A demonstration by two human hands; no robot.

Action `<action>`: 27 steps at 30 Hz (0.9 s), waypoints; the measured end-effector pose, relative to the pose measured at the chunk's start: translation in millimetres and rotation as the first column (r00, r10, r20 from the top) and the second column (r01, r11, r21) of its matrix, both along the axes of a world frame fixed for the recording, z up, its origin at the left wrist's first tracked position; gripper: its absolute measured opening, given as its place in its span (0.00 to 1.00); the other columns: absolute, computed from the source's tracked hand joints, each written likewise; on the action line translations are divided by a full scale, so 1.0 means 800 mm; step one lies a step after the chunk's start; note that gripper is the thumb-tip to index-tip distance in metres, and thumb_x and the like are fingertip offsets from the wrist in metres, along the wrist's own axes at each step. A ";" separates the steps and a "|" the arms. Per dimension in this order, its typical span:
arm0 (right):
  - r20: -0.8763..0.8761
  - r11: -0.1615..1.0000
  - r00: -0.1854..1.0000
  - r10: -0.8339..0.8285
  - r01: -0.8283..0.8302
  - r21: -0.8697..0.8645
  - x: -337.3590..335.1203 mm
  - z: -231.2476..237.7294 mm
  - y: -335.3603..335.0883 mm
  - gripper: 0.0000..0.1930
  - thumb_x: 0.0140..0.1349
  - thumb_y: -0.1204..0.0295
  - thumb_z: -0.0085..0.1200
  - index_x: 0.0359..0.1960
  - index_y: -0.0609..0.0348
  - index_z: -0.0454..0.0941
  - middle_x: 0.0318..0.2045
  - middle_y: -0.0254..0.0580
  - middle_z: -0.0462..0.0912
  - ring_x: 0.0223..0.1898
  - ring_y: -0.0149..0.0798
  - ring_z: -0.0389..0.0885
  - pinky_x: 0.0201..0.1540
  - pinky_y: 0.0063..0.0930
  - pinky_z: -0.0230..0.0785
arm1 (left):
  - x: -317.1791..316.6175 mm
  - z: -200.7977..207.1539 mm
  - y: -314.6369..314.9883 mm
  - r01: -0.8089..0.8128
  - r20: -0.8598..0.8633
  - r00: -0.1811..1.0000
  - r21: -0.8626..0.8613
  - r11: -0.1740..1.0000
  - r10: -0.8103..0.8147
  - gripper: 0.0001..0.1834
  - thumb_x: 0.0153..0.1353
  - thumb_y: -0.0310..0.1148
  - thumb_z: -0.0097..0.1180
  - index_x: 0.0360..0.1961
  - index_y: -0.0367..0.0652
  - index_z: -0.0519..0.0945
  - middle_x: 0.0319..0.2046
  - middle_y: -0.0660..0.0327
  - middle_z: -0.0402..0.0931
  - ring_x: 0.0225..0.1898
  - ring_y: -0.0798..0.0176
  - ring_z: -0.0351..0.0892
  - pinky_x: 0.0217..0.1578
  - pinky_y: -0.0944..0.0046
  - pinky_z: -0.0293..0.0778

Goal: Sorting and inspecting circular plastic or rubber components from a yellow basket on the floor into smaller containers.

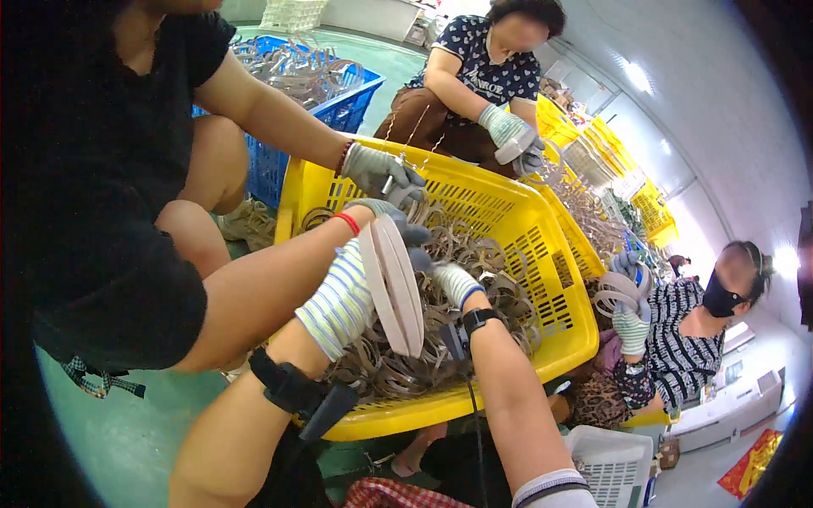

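Observation:
My left hand [340, 298], in a striped knit glove, holds a pair of pale, flat, curved bands [392, 288] upright over the yellow basket [559, 339]. The bands hide most of its fingers. Close to their right side is my gloved right hand [455, 284], its fingers mostly hidden, so I cannot tell whether they touch the bands. Beneath both hands, a heap of thin grey-brown curved strips [398, 372] fills the basket. At the left, a co-worker's gloved hand [381, 173] holds a small metal tool; the same person's other hand reaches in beside mine.
A blue crate [351, 110] of similar strips stands behind the left co-worker. Another person [483, 76] sits across the basket, and a masked person [677, 330] works at the right with pale bands. Yellow crates [605, 140] are stacked behind; a white crate [610, 466] stands lower right.

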State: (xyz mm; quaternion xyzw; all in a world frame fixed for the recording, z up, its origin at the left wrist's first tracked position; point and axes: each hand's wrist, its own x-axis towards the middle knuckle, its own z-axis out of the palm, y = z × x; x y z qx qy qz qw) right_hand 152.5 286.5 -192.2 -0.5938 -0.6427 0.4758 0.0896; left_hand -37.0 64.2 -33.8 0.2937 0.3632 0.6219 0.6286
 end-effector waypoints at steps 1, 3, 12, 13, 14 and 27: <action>0.118 0.998 0.991 0.068 -0.067 -0.013 0.005 -0.011 -0.001 0.26 0.57 0.52 0.52 0.51 0.58 0.73 0.44 0.47 0.78 0.44 0.45 0.75 0.50 0.39 0.66 | 0.007 -0.016 0.012 -0.014 0.077 0.997 0.048 0.999 0.011 0.14 0.60 0.28 0.48 0.48 0.45 0.71 0.33 0.67 0.72 0.28 0.78 0.69 0.22 0.81 0.63; 0.187 0.994 0.979 0.085 -0.069 -0.089 0.014 -0.037 0.005 0.22 0.56 0.54 0.54 0.45 0.58 0.76 0.35 0.45 0.80 0.37 0.44 0.76 0.43 0.36 0.68 | 0.007 -0.022 0.018 -0.039 0.153 0.988 0.114 0.993 0.021 0.14 0.60 0.28 0.48 0.47 0.46 0.71 0.34 0.67 0.73 0.28 0.78 0.69 0.22 0.81 0.63; -0.420 0.903 0.841 -0.340 0.418 0.105 0.076 0.049 0.039 0.15 0.57 0.61 0.49 0.32 0.59 0.82 0.19 0.35 0.76 0.15 0.31 0.69 0.19 0.26 0.64 | 0.013 -0.021 0.031 0.109 0.373 0.924 -0.067 0.992 -0.076 0.24 0.62 0.55 0.49 0.44 0.44 0.74 0.25 0.69 0.73 0.13 0.79 0.62 0.11 0.81 0.58; -0.419 0.905 0.840 -0.345 0.416 0.090 0.098 0.082 0.028 0.15 0.59 0.61 0.48 0.32 0.59 0.82 0.19 0.34 0.75 0.15 0.31 0.69 0.19 0.25 0.64 | 0.022 -0.017 0.038 0.138 0.388 0.915 -0.050 0.989 -0.108 0.25 0.61 0.55 0.50 0.44 0.43 0.74 0.26 0.68 0.74 0.12 0.78 0.63 0.11 0.80 0.58; -0.425 0.917 0.841 -0.334 0.395 0.061 0.102 0.106 0.011 0.15 0.60 0.61 0.48 0.32 0.59 0.82 0.18 0.33 0.74 0.15 0.31 0.69 0.19 0.24 0.64 | 0.023 -0.014 0.038 0.140 0.378 0.919 -0.040 0.989 -0.115 0.25 0.61 0.55 0.50 0.44 0.43 0.74 0.26 0.68 0.74 0.12 0.78 0.63 0.11 0.80 0.58; -0.824 0.974 0.558 0.101 0.112 0.196 0.120 0.223 -0.174 0.17 0.63 0.60 0.52 0.39 0.63 0.78 0.28 0.34 0.77 0.27 0.29 0.74 0.33 0.25 0.73 | 0.062 -0.066 0.023 -0.084 -0.149 0.986 -0.086 0.993 0.070 0.12 0.66 0.43 0.44 0.38 0.52 0.78 0.29 0.67 0.77 0.30 0.67 0.76 0.31 0.65 0.74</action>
